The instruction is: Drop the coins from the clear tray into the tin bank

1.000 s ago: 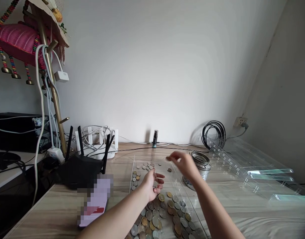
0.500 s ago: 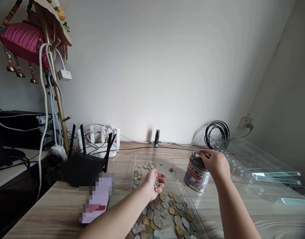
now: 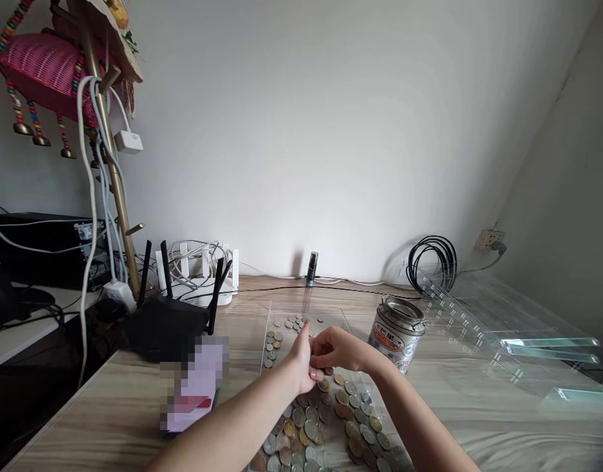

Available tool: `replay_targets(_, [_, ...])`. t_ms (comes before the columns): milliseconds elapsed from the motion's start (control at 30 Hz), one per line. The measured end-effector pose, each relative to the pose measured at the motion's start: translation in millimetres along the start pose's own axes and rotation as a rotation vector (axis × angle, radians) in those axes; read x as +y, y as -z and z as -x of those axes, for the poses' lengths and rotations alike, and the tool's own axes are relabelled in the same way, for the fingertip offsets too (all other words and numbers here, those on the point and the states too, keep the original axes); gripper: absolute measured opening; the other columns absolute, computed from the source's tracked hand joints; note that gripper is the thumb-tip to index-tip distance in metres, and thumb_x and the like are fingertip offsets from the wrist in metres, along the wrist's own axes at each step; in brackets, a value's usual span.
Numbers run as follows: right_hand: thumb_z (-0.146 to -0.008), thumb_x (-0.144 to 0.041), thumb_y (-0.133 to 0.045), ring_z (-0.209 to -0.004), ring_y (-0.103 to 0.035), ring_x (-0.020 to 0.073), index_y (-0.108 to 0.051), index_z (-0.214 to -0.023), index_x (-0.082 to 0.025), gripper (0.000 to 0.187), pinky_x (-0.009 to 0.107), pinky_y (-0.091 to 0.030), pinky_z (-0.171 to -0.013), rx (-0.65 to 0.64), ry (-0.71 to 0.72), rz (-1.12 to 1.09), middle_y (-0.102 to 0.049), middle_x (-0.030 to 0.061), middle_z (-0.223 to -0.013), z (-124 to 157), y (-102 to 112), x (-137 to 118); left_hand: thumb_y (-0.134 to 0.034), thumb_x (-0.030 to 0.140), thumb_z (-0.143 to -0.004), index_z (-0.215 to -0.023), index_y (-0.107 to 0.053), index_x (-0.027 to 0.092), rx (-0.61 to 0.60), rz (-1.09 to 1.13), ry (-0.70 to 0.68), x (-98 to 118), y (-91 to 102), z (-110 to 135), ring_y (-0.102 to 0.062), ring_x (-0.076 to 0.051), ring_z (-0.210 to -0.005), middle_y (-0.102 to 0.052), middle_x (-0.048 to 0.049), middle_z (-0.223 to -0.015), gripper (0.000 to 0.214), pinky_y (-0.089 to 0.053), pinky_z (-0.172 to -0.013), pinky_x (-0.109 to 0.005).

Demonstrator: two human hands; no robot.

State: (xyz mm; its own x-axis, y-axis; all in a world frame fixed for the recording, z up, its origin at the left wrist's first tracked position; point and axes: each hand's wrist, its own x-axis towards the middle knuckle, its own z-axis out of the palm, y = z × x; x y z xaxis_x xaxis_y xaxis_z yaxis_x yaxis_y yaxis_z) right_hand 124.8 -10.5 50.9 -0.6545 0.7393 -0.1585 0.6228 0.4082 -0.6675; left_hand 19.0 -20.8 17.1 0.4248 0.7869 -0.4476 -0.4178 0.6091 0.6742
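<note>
Over a clear acrylic tray (image 3: 348,316), my two hands meet. My left hand (image 3: 300,364) is cupped with its thumb up and fingers curled; a coin showed in it a moment ago, and its palm is now covered. My right hand (image 3: 341,349) reaches across to the left palm with fingertips pinched together, and what they hold is hidden. Below lie many loose silver and gold coins (image 3: 311,429), with smaller coins (image 3: 271,349) along the tray's left and far parts. To the right stands a round printed tin (image 3: 396,337) with a metal rim.
A phone (image 3: 196,393), partly pixelated, and a black router (image 3: 164,328) lie to the left. Behind are a white router (image 3: 203,288) with cables and a small dark bottle (image 3: 312,269). Clear acrylic pieces (image 3: 508,334) and a black cable coil (image 3: 432,262) occupy the right.
My right hand has moved left from the top of the tin to my left hand. The left hand stays nearly in place. The view has shifted slightly.
</note>
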Motion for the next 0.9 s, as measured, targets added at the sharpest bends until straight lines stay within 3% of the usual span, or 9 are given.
replay_targets(67, [-0.061,-0.023,-0.052,-0.048,-0.046,0.0078,-0.060,-0.069,-0.012,0.015,0.019,-0.033,-0.044,0.042,-0.013,-0.073,-0.056,-0.0009,-0.053,1.8,4.7,0.6,-0.026,0.059,-0.073,-0.066,-0.044,0.016,0.006,0.001,0.017,0.7,0.8,-1.0,-0.035,-0.007,-0.035,-0.043,-0.0008,-0.048,0.047,-0.004,-0.035,-0.015])
replay_targets(133, [-0.059,-0.023,-0.054,-0.052,-0.050,0.0100,-0.061,-0.074,-0.013,0.019,0.021,-0.037,-0.048,0.206,-0.012,-0.092,-0.059,0.0006,-0.058,7.5,13.9,-0.2,-0.023,0.055,-0.075,-0.069,-0.046,0.014,0.027,-0.001,0.008,1.5,1.9,-1.4,-0.033,-0.005,-0.035,-0.048,-0.0037,-0.052,0.047,-0.006,-0.035,-0.015])
replay_targets(300, [-0.060,-0.033,-0.053,-0.068,-0.056,0.0162,-0.062,-0.069,-0.019,0.019,0.027,-0.041,-0.062,1.044,-0.151,0.161,-0.064,0.0029,-0.070,43.3,57.9,12.4,-0.023,0.048,-0.079,-0.074,-0.053,0.009,0.016,-0.047,0.001,1.9,4.5,0.0,-0.032,-0.004,-0.036,-0.053,-0.0076,-0.060,0.050,-0.009,-0.035,-0.015])
replay_targets(367, [-0.057,-0.035,-0.054,-0.068,-0.056,0.0184,-0.063,-0.066,-0.020,0.019,0.028,-0.040,-0.060,1.199,-0.279,0.245,-0.064,0.0025,-0.070,59.0,75.2,27.6,-0.022,0.047,-0.079,-0.075,-0.053,0.009,-0.013,-0.052,0.005,2.1,4.9,0.6,-0.032,-0.004,-0.036,-0.053,-0.0070,-0.059,0.049,-0.009,-0.035,-0.015])
replay_targets(567, [-0.052,-0.030,-0.056,-0.055,-0.054,0.0195,-0.065,-0.059,-0.018,0.016,0.028,-0.038,-0.050,1.124,-0.517,0.242,-0.061,0.0034,-0.053,77.3,94.2,64.0,-0.020,0.046,-0.080,-0.076,-0.051,0.009,-0.024,-0.012,0.032,4.0,4.5,1.1,-0.032,-0.005,-0.036,-0.051,-0.0064,-0.056,0.048,-0.010,-0.034,-0.015])
replay_targets(633, [-0.055,-0.031,-0.054,-0.058,-0.054,0.0207,-0.066,-0.064,-0.017,0.021,0.030,-0.039,-0.053,1.213,-0.483,0.308,-0.062,0.0053,-0.057,74.1,90.8,59.6,-0.020,0.044,-0.081,-0.076,-0.052,0.008,-0.011,0.045,0.044,4.0,5.3,0.1,-0.033,-0.005,-0.037,-0.051,-0.0071,-0.056,0.048,-0.013,-0.033,-0.014])
replay_targets(733, [-0.064,-0.032,-0.047,-0.067,-0.053,0.0203,-0.065,-0.074,-0.016,0.026,0.032,-0.040,-0.061,1.413,-0.246,0.455,-0.063,0.0077,-0.073,61.1,74.6,36.3,-0.018,0.043,-0.082,-0.076,-0.052,0.008,0.057,0.184,0.025,3.8,7.6,-2.5,-0.039,-0.007,-0.040,-0.052,-0.0089,-0.057,0.049,-0.021,-0.034,-0.015])
replay_targets(800, [-0.068,-0.033,-0.046,-0.063,-0.052,0.0168,-0.064,-0.073,-0.017,0.025,0.028,-0.041,-0.060,1.224,-0.079,0.422,-0.063,0.0066,-0.073,47.3,55.7,15.4,-0.020,0.044,-0.081,-0.075,-0.052,0.009,0.146,0.271,-0.032,4.0,8.8,-4.1,-0.046,-0.010,-0.046,-0.053,-0.0098,-0.060,0.048,-0.030,-0.038,-0.016])
replay_targets(900, [-0.068,-0.033,-0.050,-0.059,-0.050,0.0132,-0.065,-0.074,-0.019,0.021,0.023,-0.039,-0.052,0.607,0.063,0.300,-0.062,0.0042,-0.071,23.0,22.0,-9.7,-0.024,0.044,-0.081,-0.072,-0.051,0.011,0.239,0.362,-0.137,4.8,8.9,-4.9,-0.050,-0.012,-0.052,-0.053,-0.0076,-0.060,0.043,-0.037,-0.045,-0.019])
